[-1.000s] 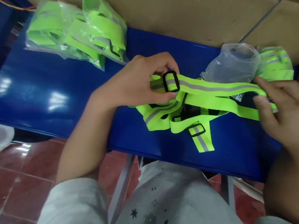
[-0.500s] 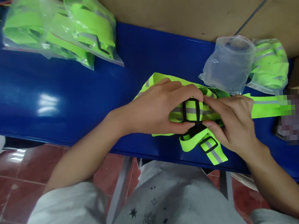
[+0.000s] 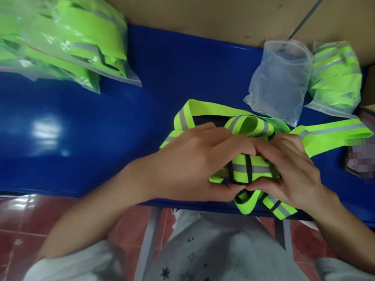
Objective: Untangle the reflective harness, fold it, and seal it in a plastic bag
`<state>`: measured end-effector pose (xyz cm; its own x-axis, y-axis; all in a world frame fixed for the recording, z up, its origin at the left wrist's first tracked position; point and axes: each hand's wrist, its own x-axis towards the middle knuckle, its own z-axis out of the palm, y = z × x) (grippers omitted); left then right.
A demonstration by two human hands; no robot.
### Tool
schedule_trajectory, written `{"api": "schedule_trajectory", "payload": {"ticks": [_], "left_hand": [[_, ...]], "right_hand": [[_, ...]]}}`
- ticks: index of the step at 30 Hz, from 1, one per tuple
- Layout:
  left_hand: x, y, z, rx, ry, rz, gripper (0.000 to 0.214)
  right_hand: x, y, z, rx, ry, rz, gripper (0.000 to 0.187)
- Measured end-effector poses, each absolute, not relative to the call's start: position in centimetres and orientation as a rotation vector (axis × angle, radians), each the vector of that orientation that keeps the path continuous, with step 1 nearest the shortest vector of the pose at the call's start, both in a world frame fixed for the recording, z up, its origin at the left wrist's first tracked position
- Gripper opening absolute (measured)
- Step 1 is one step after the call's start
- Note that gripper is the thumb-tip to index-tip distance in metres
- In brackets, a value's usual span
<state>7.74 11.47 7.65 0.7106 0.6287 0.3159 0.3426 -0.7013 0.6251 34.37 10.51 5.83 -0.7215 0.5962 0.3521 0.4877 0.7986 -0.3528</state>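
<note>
A neon-green reflective strap harness [image 3: 250,125] with grey stripes lies bunched at the near edge of a blue table [image 3: 78,135]. My left hand [image 3: 195,165] and my right hand [image 3: 289,172] meet over it, both closed on the folded straps around a black slide buckle [image 3: 240,169]. One strap end runs off to the right, and another short end with a buckle hangs over the table edge below my right hand.
An empty clear plastic bag [image 3: 279,80] stands at the back right beside a bagged green harness [image 3: 337,78]. More bagged harnesses [image 3: 55,38] lie stacked at the back left. Brown cardboard [image 3: 213,10] runs behind the table. Red floor tiles show below.
My right hand came in from the far right and joined my left hand on the straps. Both hands gathered the harness toward the near table edge.
</note>
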Motion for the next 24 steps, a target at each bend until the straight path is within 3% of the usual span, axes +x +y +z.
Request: {"api": "schedule_trajectory", "payload": {"ticks": [12, 18, 24], "left_hand": [[6.6, 12.8, 7.7, 2.460, 0.876, 0.408, 0.033], [6.4, 12.9, 7.7, 2.419, 0.852, 0.362, 0.031], [6.5, 13.0, 7.5, 2.378, 0.828, 0.371, 0.039]], "right_hand": [[35.0, 11.2, 7.3, -0.800, -2.746, 0.088, 0.024], [35.6, 11.4, 7.3, -0.807, -2.772, 0.231, 0.030], [36.1, 11.5, 7.3, -0.817, -2.769, 0.152, 0.046]]}}
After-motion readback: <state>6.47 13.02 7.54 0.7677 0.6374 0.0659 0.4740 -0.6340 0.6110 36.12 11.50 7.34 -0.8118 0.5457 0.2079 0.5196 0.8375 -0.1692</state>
